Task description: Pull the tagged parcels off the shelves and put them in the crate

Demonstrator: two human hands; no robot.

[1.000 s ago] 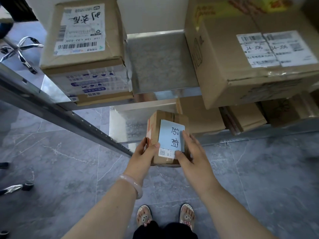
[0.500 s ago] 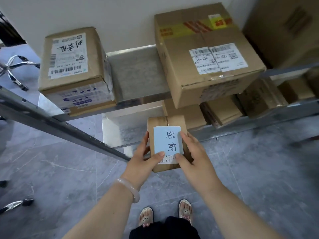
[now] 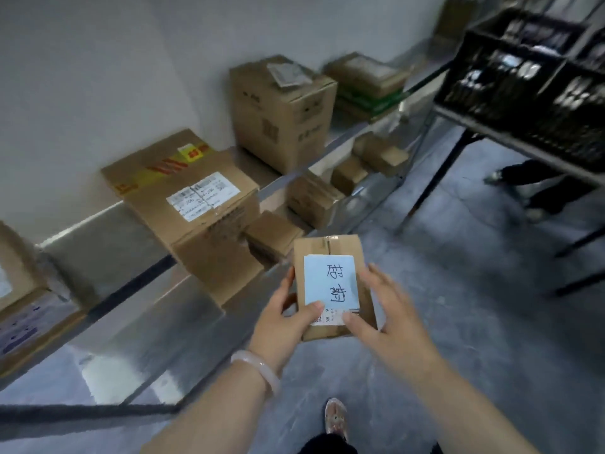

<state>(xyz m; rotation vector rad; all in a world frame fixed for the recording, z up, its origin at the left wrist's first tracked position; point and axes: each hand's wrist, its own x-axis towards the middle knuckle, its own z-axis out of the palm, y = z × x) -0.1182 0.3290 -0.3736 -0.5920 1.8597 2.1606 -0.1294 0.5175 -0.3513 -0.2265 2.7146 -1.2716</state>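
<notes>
Small cardboard parcel (image 3: 332, 247) w/ a blue handwritten tag (image 3: 329, 280) on top is off the shelf (image 3: 137, 283), held in the air over the grey floor (image 3: 474, 306), just in front of the shelf edge. L hand (image 3: 281, 326) grips its left side, thumb on the tag, fingers curled round the edge. R hand (image 3: 389, 326) lies at the right side, fingers spread and fairly straight, thumb touching the top near the bottom label. Pale bracelet (image 3: 258, 371) on the L wrist. Big taped box (image 3: 190, 198) and tall box (image 3: 281, 113) sit on the shelf. Black crate (image 3: 510, 80) stands on a table upper right, well apart from the parcel, blurred.
</notes>
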